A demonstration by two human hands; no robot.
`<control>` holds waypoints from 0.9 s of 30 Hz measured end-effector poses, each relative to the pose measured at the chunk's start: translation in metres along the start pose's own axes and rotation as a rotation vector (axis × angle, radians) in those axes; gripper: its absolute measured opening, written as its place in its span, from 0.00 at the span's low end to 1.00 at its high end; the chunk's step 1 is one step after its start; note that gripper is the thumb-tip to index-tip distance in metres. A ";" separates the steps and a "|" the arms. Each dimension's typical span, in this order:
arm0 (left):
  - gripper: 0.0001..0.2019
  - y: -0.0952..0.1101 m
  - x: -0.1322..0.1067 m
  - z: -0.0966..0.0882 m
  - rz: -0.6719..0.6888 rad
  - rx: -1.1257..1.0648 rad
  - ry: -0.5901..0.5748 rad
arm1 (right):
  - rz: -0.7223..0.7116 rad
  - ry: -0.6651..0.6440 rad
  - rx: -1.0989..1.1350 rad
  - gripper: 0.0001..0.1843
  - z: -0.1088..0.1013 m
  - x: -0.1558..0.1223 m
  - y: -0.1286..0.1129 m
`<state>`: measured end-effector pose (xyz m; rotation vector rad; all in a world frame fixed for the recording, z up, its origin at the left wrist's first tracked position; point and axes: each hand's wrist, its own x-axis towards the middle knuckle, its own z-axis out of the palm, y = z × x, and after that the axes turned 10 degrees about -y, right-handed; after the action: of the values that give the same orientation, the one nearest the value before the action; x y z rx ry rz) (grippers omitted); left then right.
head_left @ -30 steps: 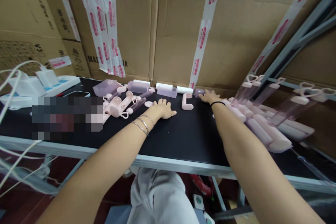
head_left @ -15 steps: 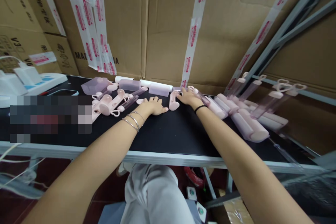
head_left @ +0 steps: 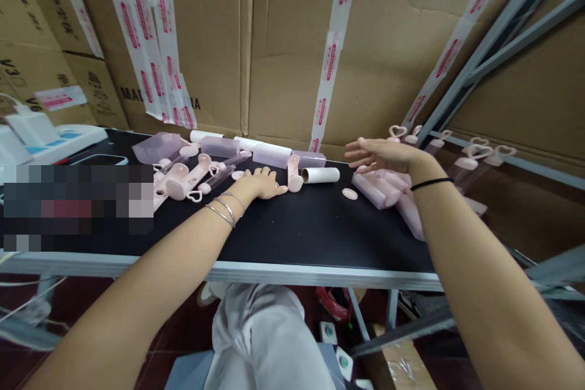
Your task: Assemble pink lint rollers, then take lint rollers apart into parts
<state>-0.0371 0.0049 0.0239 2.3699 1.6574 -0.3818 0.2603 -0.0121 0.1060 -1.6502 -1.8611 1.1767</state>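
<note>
My left hand (head_left: 264,184) lies palm down on the black table, fingers spread, its thumb beside a pale pink holder (head_left: 295,175) with a rounded end. My right hand (head_left: 384,155) is open with fingers stretched to the left, above a pile of pink and translucent lilac casings (head_left: 375,187). A heart-shaped loop (head_left: 397,131) shows just behind that hand; its lower part is hidden. Between the hands lie a white tube (head_left: 322,175) and a small pink oval piece (head_left: 350,194). Left of my left hand are pink holders (head_left: 177,187) and clear rods with heart-shaped loops (head_left: 221,179).
Lilac boxes (head_left: 220,146) and white rolls (head_left: 206,136) line the back, against a large cardboard box (head_left: 283,42). A power strip (head_left: 75,141) with plugs is at the far left. More heart-topped rods (head_left: 466,164) stand right, near a metal frame (head_left: 484,49).
My right hand has moved right with a heart-topped rod, which now shows among the pile there. The white tube and oval piece have come into view. My left hand has stayed put.
</note>
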 end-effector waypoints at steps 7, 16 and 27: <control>0.40 -0.001 0.002 0.001 -0.011 0.007 0.008 | 0.130 0.227 -0.224 0.17 -0.002 -0.016 0.010; 0.40 -0.004 0.002 -0.001 -0.002 0.007 0.005 | 0.234 0.100 -0.886 0.18 0.026 0.000 0.002; 0.26 -0.006 -0.022 -0.023 0.015 0.089 0.045 | -0.051 -0.066 -0.908 0.22 0.076 0.027 0.000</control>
<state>-0.0475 -0.0049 0.0523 2.4705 1.6746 -0.4105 0.1965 -0.0115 0.0557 -1.9532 -2.6788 0.3342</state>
